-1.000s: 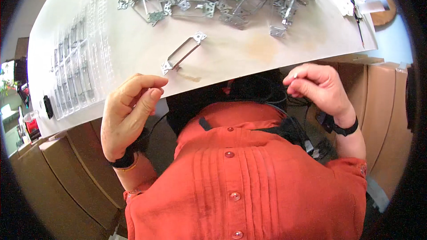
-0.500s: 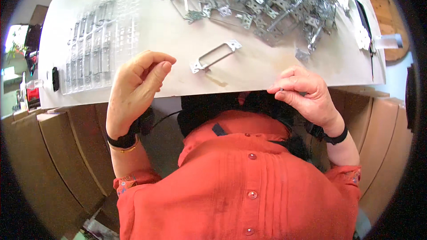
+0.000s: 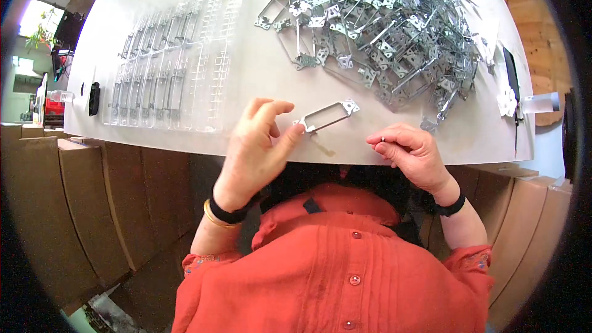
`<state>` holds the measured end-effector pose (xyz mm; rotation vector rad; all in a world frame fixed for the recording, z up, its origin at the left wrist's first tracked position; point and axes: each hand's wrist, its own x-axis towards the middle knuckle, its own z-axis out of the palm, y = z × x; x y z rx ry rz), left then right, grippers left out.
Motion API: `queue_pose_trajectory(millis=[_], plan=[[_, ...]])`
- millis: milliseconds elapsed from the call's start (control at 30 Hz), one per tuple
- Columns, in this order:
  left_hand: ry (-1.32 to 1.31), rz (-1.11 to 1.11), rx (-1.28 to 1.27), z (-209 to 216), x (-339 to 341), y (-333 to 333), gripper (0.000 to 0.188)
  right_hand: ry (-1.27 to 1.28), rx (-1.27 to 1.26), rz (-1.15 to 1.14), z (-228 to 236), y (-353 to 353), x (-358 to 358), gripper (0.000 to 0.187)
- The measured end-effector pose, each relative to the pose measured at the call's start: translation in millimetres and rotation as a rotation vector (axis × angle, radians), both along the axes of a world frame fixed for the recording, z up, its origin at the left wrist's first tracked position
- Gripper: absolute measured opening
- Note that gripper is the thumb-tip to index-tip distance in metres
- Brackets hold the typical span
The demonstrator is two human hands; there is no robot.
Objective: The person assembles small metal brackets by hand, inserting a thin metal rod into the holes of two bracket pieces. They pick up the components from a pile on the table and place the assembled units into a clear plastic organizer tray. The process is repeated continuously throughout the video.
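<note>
Bracket [image 3: 330, 123] lying on the white surface [image 3: 262, 74] near its front edge, left end by the person's left hand [image 3: 256, 142]; thumb and fingers stand apart, contact uncertain from here. Right hand [image 3: 410, 154]: thumb and forefinger pinching a bright speck [image 3: 383, 139], too small to identify. Beyond: metal pile [image 3: 394, 31]. Far left: clear tray [image 3: 216, 80] holding metal parts [image 3: 148, 83].

Workshop by all signs, of the small-parts kind: big heap of metal brackets [image 3: 394, 43] across upper centre and right of frame, on a white surface [image 3: 259, 77]; clear compartmented tray [image 3: 217, 80] at upper left, rows of slim metal pieces [image 3: 174, 95] inside. Brown cardboard boxes [image 3: 89, 191] stand along the lower left, more at right edge.
</note>
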<state>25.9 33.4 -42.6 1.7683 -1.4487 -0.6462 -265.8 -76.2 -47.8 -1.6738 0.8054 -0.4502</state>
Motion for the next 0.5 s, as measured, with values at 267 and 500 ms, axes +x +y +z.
queue_pose_trajectory(millis=[267,500], plan=[[-0.289,-0.106,-0.195,-15,-25,-5,0.026,0.011,0.246,-0.08,0,-9,8,0.017],[-0.287,-0.066,-0.302,-26,-35,-18,0.02,-0.034,0.248,-0.085,-4,-14,9,0.017]])
